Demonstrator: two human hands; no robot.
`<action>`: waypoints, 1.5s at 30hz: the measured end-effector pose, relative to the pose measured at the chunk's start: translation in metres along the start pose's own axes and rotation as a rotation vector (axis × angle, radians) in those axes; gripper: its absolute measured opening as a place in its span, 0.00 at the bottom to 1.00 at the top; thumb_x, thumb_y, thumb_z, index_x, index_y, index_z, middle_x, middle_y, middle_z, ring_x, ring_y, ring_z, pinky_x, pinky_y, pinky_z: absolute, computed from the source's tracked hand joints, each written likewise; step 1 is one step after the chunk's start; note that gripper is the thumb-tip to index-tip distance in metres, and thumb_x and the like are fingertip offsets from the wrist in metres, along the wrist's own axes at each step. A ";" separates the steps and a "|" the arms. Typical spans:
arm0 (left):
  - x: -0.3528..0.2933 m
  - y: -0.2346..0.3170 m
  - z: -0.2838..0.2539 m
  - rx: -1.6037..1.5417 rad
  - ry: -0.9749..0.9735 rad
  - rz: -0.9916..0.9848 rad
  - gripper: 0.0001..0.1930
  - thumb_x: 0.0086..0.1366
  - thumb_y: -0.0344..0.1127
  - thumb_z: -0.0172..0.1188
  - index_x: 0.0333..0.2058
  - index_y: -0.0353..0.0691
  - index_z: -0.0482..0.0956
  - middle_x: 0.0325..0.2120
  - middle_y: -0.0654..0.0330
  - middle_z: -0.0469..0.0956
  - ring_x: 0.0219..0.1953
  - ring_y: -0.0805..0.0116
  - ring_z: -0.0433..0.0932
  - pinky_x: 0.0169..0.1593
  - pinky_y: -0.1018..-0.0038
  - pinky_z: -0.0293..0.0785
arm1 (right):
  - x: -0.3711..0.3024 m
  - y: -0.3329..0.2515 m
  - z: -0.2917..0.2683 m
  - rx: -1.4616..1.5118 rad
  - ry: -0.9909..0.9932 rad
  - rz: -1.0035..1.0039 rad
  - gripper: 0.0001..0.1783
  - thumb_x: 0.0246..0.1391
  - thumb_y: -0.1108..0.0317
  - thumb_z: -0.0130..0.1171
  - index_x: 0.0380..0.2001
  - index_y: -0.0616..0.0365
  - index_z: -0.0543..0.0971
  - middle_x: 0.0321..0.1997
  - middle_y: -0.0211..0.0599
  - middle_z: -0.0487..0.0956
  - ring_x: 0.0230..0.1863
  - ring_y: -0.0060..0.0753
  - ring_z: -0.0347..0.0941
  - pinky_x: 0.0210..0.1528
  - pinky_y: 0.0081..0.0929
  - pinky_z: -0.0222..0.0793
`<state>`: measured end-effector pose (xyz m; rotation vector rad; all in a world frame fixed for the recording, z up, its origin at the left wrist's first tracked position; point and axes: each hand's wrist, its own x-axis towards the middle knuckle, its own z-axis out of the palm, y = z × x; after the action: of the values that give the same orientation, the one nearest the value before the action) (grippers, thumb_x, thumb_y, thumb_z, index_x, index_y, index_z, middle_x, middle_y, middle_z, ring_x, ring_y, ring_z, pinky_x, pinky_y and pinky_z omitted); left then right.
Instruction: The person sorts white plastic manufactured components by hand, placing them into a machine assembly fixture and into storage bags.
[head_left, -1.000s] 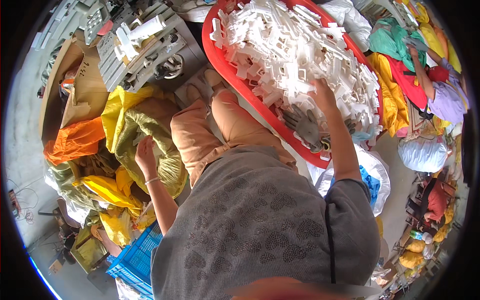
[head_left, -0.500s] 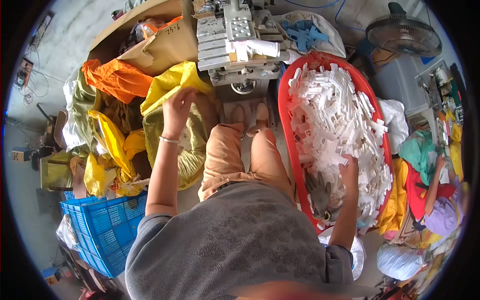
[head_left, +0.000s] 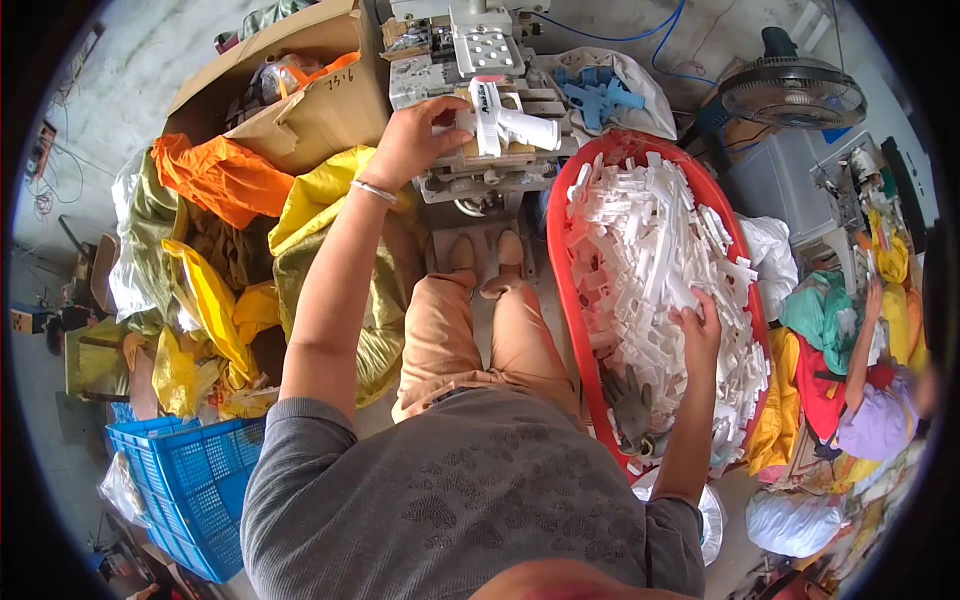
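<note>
Now the left hand [head_left: 408,140] pinches a white plastic part [head_left: 512,122] on the far machine [head_left: 470,60], while the right hand [head_left: 697,322], fingers spread, digs into the red tub [head_left: 562,290] of white pieces [head_left: 650,250], probably light, stiff and slippery, best gripped mid-length.

White plastic pieces [head_left: 660,250] fill a red tub [head_left: 563,270]. The white part [head_left: 510,122] on the pale grey machine [head_left: 470,60] carries a small red mark. Yellow bags [head_left: 330,215] and orange bags [head_left: 220,175] lie beside a brown cardboard box [head_left: 290,110]. The crate [head_left: 190,480] is bright blue. The person wears a grey shirt [head_left: 450,500] with a darker speckled pattern and tan trousers [head_left: 470,340]. Blue parts [head_left: 600,95] sit in a clear sack.
</note>
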<state>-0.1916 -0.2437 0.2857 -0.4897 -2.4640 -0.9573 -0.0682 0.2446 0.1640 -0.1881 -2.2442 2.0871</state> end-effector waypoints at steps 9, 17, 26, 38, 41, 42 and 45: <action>-0.028 -0.007 -0.015 -0.357 0.193 -0.162 0.16 0.55 0.29 0.65 0.44 0.37 0.76 0.34 0.63 0.79 0.38 0.76 0.78 0.42 0.80 0.74 | 0.087 -0.101 0.156 0.432 -0.355 -0.168 0.21 0.57 0.77 0.49 0.54 0.64 0.66 0.50 0.42 0.71 0.43 0.32 0.73 0.46 0.30 0.73; -0.198 -0.051 -0.062 -0.299 0.568 -0.544 0.16 0.57 0.27 0.63 0.44 0.30 0.74 0.38 0.61 0.77 0.40 0.76 0.74 0.47 0.81 0.69 | 0.134 -0.137 0.247 -0.025 -0.630 -0.290 0.18 0.55 0.75 0.54 0.50 0.61 0.73 0.38 0.37 0.77 0.28 0.22 0.74 0.29 0.19 0.74; -0.294 -0.071 -0.042 -0.137 0.484 -0.827 0.16 0.61 0.34 0.60 0.45 0.33 0.75 0.41 0.61 0.76 0.42 0.73 0.75 0.47 0.78 0.70 | 0.114 -0.140 0.204 -0.390 -0.564 -0.367 0.28 0.59 0.56 0.53 0.61 0.46 0.62 0.44 0.35 0.73 0.26 0.19 0.72 0.25 0.17 0.69; -0.344 -0.126 -0.010 -0.226 0.130 -1.039 0.14 0.64 0.37 0.55 0.45 0.34 0.76 0.40 0.58 0.78 0.39 0.70 0.78 0.42 0.75 0.75 | -0.046 0.090 -0.071 -1.154 -0.046 0.145 0.23 0.50 0.56 0.57 0.49 0.52 0.73 0.51 0.41 0.74 0.51 0.43 0.70 0.51 0.36 0.67; -0.320 -0.112 0.011 -0.203 0.128 -0.983 0.13 0.64 0.36 0.54 0.42 0.34 0.78 0.36 0.60 0.79 0.35 0.72 0.79 0.39 0.77 0.76 | -0.069 0.094 -0.037 -1.250 0.033 0.050 0.28 0.45 0.58 0.62 0.52 0.50 0.70 0.55 0.38 0.69 0.52 0.46 0.69 0.50 0.37 0.67; -0.302 -0.093 0.018 -0.181 0.068 -0.918 0.13 0.64 0.36 0.54 0.42 0.34 0.78 0.36 0.60 0.79 0.35 0.72 0.79 0.39 0.77 0.76 | -0.069 0.091 -0.026 -1.314 0.018 -0.056 0.27 0.44 0.59 0.63 0.50 0.50 0.71 0.55 0.36 0.69 0.50 0.44 0.70 0.49 0.38 0.68; -0.280 -0.072 0.033 -0.191 0.020 -0.778 0.12 0.64 0.35 0.54 0.41 0.34 0.79 0.35 0.59 0.80 0.35 0.72 0.79 0.37 0.77 0.76 | -0.041 0.107 -0.004 -1.307 0.023 -0.282 0.25 0.43 0.60 0.63 0.48 0.49 0.73 0.52 0.34 0.71 0.45 0.38 0.71 0.43 0.38 0.69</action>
<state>-0.0008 -0.3156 0.0780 0.4731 -2.5766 -1.4747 -0.0228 0.2501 0.0585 0.0560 -2.9554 0.2536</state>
